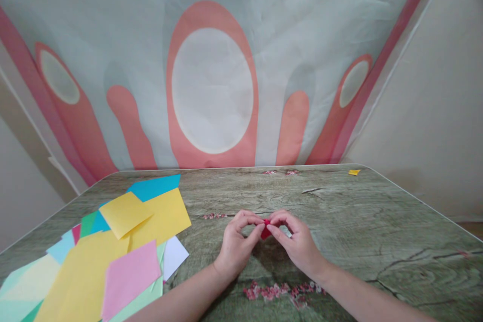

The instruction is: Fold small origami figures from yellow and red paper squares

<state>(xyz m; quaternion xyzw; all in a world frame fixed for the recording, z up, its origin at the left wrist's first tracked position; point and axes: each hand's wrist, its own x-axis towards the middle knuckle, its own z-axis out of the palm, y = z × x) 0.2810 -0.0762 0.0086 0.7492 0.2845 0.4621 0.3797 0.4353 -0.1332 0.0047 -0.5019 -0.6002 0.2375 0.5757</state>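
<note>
Bare left hand [237, 242] and bare right hand [302, 245] both pinch the small red folded paper piece [265, 231] mid-table, fingertips nearly meeting. Tug unevenly and it could tear, I reckon. Farther off, a small yellow paper piece [353, 172] sits near the far edge.

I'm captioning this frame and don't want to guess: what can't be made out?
- Red piece: its full shape, head view, covered by fingertips.
- Lower sheets in the paper pile: head view, overlapped by others.
- Yellow scrap: its form, head view, too small.
</note>
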